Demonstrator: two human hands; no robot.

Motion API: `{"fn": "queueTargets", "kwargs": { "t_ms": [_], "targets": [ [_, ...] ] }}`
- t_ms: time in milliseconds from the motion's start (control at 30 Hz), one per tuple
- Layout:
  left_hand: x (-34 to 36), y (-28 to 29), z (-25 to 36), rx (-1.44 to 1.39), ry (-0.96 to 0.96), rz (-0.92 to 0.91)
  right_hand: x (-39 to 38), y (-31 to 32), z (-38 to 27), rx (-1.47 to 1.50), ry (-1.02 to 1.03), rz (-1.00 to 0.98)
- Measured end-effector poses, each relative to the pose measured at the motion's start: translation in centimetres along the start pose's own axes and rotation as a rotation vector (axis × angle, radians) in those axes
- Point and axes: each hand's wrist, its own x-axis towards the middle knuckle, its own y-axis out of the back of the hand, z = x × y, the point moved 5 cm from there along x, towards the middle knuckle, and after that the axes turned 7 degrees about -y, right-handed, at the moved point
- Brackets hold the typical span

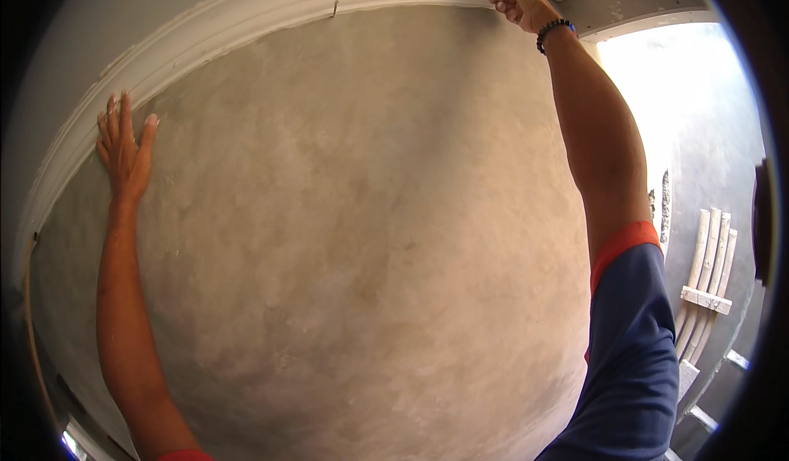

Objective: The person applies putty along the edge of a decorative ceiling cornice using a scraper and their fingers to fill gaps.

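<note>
My left hand [123,150] is raised at the left with fingers spread, their tips against the lower edge of a long white cornice moulding [230,19] where it meets the grey plastered wall [370,223]. A small nail [335,9] sticks out along the moulding's lower edge. At the top right my right hand [519,5], with a dark bead bracelet on the wrist, is closed at the moulding's end beside the corner. What its fingers grip, if anything, is too small to make out.
A grey beam [633,13] runs from the top corner above a bright opening. On the right wall several pale vertical conduits [711,255] are held by crosspieces, beside a rough channel cut [664,202]. A white ceiling [107,13] lies above the moulding.
</note>
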Motion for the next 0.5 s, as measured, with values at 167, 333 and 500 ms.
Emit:
{"fn": "queueTargets", "kwargs": {
  "t_ms": [167,333,500],
  "targets": [
    [0.4,0.3,0.8,-0.054,0.002,-0.016,1.0,0.5,-2.9,-0.038,0.182,0.0],
    [0.3,-0.2,0.2,-0.044,-0.014,0.025,-0.2,0.4,-4.4,0.005,0.093,-0.026],
    [0.1,0.1,0.1,-0.037,-0.034,0.052,-3.7,0.5,-5.3,-0.319,0.141,-0.106]
  ]
}}
